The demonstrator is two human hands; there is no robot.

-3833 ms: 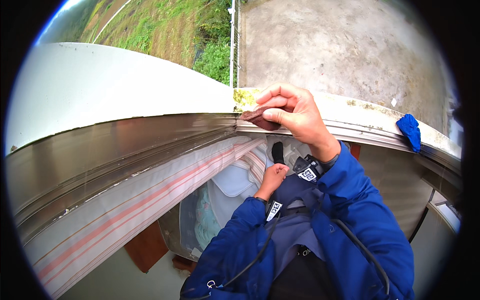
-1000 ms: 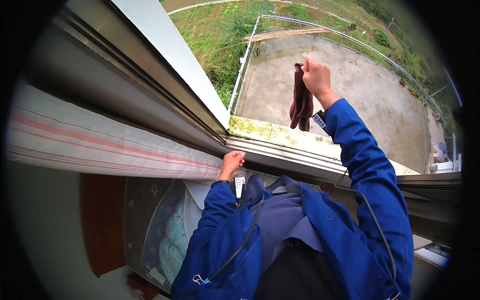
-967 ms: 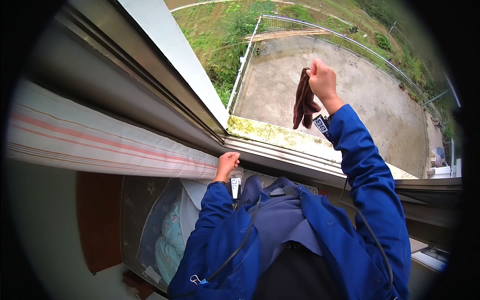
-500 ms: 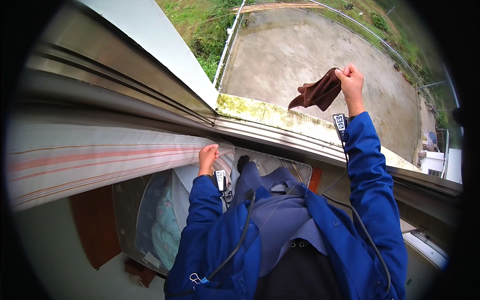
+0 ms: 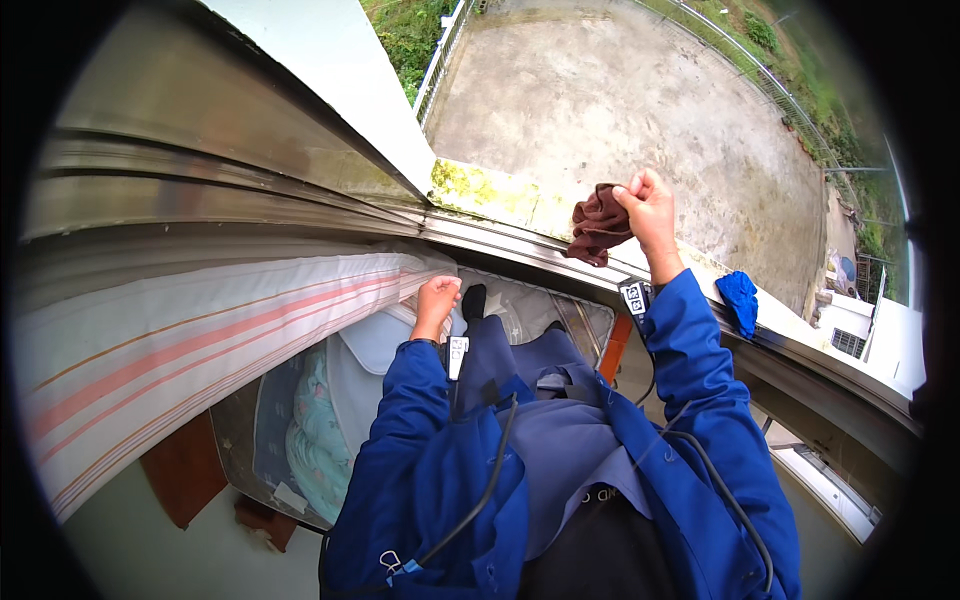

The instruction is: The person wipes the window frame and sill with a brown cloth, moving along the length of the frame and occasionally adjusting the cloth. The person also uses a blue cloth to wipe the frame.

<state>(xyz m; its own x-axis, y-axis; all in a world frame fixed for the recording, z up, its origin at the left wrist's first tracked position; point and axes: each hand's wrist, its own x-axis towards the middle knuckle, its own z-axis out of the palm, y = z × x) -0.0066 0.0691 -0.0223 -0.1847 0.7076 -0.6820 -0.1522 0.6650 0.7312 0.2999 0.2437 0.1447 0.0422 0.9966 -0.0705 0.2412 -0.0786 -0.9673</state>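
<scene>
A dark brown cloth (image 5: pixel 600 226) hangs crumpled from my right hand (image 5: pixel 648 208), pinched between thumb and fingers. My right arm reaches out through the window opening, so the cloth is just above the outer ledge (image 5: pixel 520 200). My left hand (image 5: pixel 437 302) is closed, with its fingers curled, right at the end of the striped curtain (image 5: pixel 250 320). Whether those fingers grip the curtain's edge or anything else, I cannot tell. A bright blue cloth (image 5: pixel 738 302) lies on the ledge, to the right of my right forearm.
Metal window frame (image 5: pixel 480 237) runs between me and the ledge, with glass panes (image 5: pixel 230 150) at the left. Beyond lies a concrete yard (image 5: pixel 600 80) with a railing. A bed with floral bedding (image 5: pixel 320 440) is below left. My feet (image 5: pixel 475 302) rest on a pale, patterned surface.
My right hand has come inward, down and left, and the brown cloth has bunched up. The blue cloth now shows beyond my right sleeve. My left hand has shifted slightly right.
</scene>
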